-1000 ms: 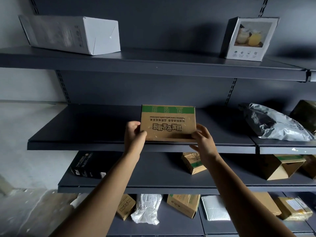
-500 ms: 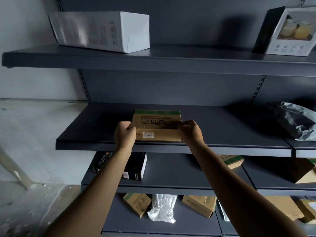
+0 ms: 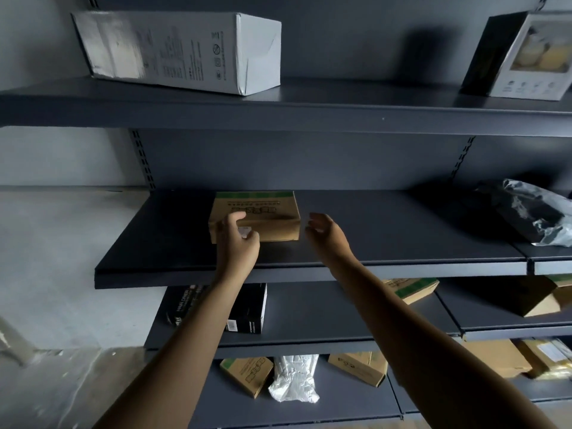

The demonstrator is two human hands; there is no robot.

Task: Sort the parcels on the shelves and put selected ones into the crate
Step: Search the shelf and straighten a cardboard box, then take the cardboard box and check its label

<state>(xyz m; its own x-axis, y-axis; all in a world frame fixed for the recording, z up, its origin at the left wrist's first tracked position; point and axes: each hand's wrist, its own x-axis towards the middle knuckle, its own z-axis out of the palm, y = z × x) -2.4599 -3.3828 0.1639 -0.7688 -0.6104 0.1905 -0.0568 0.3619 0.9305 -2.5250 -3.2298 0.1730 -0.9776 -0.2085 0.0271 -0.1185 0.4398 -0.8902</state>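
Lying on grey shelf (image 3: 402, 230), box (image 3: 272, 218), perhaps untouched

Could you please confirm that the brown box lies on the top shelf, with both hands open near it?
Not quite: in the head view the brown box lies on the second shelf, one below the top shelf, which carries the white box. The left hand and right hand are indeed open near it.
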